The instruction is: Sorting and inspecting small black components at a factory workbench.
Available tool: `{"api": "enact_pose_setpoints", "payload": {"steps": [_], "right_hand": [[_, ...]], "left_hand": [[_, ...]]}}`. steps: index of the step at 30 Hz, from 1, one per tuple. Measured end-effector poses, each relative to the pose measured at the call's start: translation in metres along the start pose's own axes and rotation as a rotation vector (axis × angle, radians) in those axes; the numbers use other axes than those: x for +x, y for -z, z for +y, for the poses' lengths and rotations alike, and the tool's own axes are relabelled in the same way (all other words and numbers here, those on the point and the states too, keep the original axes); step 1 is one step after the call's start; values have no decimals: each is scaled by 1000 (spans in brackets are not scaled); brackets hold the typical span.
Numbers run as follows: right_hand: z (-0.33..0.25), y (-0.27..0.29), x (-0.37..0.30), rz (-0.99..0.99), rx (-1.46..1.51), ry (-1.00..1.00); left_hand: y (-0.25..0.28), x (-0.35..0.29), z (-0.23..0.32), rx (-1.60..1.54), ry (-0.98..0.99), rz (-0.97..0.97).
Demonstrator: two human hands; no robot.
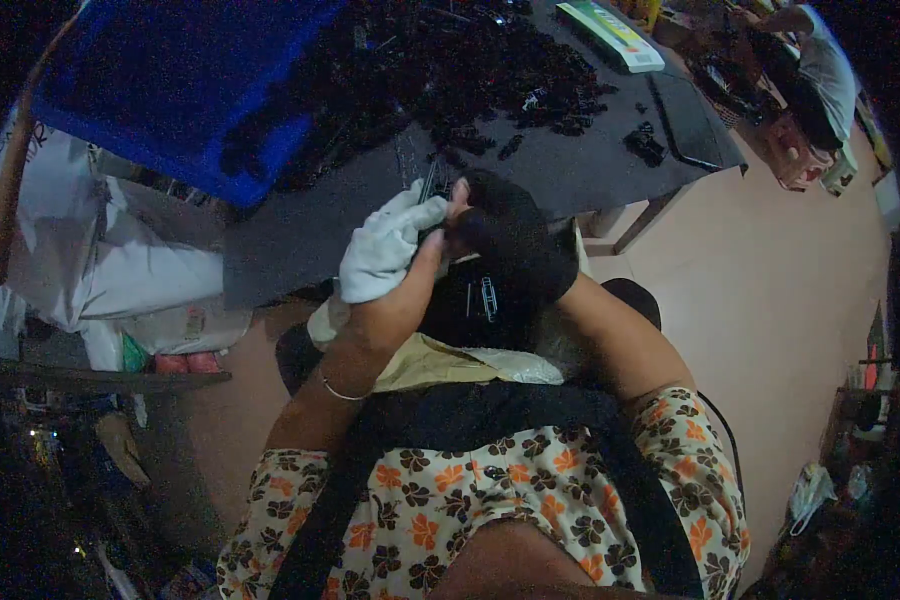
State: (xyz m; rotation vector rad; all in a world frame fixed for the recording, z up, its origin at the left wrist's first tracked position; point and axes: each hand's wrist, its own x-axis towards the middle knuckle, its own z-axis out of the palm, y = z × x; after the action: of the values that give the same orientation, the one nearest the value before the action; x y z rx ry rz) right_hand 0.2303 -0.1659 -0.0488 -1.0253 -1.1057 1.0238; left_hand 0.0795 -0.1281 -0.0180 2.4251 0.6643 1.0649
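Note:
My left hand, in a white glove that leaves the thumb bare, is closed near the table's front edge. Against it is my right hand, in a black glove with bare fingertips, its fingers bent inward. Thin dark strips stick up from between the hands; the gloves and dim light hide the rest of what they grip. Just beyond lies a large heap of small black parts on the dark tabletop. Below my hands, a black surface with pale outlines covers my lap.
A blue bin stands at the left of the heap. A long green and white box lies at the back right, near a loose black clump. White sacks are at the left. Another person is at the far right.

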Motion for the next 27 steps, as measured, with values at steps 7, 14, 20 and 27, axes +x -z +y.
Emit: {"api": "enact_pose_setpoints", "payload": {"steps": [7,14,20,27], "right_hand": [[-14,-4,1,94,-371,269],[-15,8,2,-85,-188,-148],[-19,15,7,-180,-436,-149],[1,68,28,256,-1201,555]], "left_hand": [[1,-4,2,-422,419,161],[10,-6,3,-433,430,14],[28,-2,-11,-527,481,-173],[28,55,-85,520,-28,-61]]}}
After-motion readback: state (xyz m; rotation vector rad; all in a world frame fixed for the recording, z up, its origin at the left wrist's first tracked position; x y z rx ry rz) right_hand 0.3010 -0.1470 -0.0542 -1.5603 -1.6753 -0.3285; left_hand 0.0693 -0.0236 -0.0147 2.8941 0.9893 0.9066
